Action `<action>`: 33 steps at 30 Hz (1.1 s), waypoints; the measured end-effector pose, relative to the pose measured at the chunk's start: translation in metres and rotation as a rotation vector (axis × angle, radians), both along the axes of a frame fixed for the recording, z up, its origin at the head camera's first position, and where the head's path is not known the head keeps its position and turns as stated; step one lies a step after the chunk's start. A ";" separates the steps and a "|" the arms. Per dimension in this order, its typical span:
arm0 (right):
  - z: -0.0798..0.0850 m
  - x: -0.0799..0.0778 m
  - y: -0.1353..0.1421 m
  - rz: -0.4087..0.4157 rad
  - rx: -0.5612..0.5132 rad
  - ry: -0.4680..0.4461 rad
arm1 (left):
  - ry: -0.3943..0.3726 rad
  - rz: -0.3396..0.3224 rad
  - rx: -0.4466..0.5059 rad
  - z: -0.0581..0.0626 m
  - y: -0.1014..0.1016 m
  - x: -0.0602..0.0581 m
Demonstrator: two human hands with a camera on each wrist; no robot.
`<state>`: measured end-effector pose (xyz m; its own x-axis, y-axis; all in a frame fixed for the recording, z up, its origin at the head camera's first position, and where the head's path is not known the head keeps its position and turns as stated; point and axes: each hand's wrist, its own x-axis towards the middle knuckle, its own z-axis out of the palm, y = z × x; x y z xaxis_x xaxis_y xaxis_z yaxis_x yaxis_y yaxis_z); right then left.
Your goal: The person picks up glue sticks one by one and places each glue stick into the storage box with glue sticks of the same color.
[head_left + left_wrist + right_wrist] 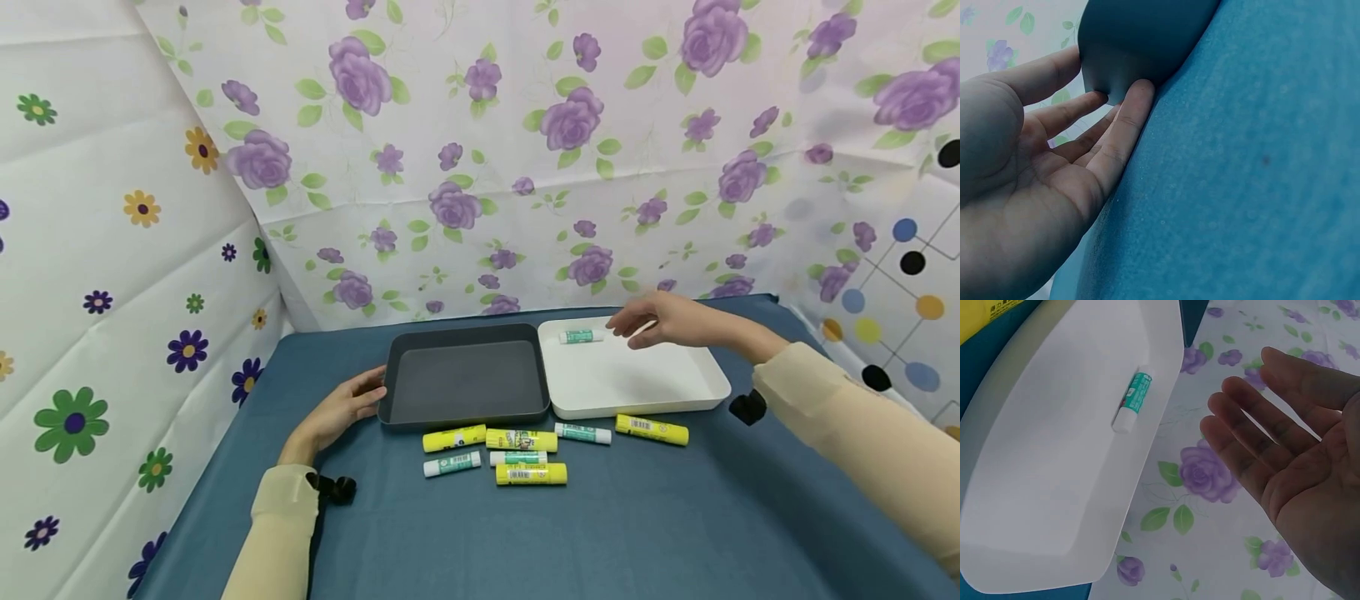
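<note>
My left hand [347, 410] touches the left wall of a dark grey tray [468, 329] with its fingertips. In the left wrist view, its fairly straight fingers [1116, 147] rest against the tray's outer side. Above the white tray [637, 408] hovers my right hand [667, 321], fingers loosely bent and holding nothing. A small green-and-white glue stick [581, 337] lies in that tray's far left corner, just left of the right hand's fingertips. The right wrist view shows the open palm [1310, 481] apart from the same glue stick [1133, 402].
In front of the trays lie yellow glue sticks [652, 429] and green-and-white ones [582, 433], several in all, on a blue tablecloth [600, 533]. The two trays stand side by side. Flowered cloth [450, 167] hangs behind the table.
</note>
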<state>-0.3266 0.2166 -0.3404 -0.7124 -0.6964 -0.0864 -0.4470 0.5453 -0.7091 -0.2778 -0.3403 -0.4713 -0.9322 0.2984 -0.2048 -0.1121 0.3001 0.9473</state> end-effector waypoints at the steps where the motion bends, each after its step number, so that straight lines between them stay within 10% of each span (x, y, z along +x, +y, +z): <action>1: 0.000 0.002 0.002 -0.002 -0.003 -0.003 | 0.000 -0.001 0.000 0.000 0.000 0.000; 33: -0.021 0.038 0.026 0.047 -0.102 -0.052 | -0.013 0.008 0.011 0.000 -0.001 -0.001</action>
<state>-0.2882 0.2428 -0.3616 -0.6749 -0.7362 -0.0500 -0.4314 0.4486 -0.7827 -0.2785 -0.3412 -0.4718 -0.9318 0.2930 -0.2140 -0.1272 0.2886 0.9490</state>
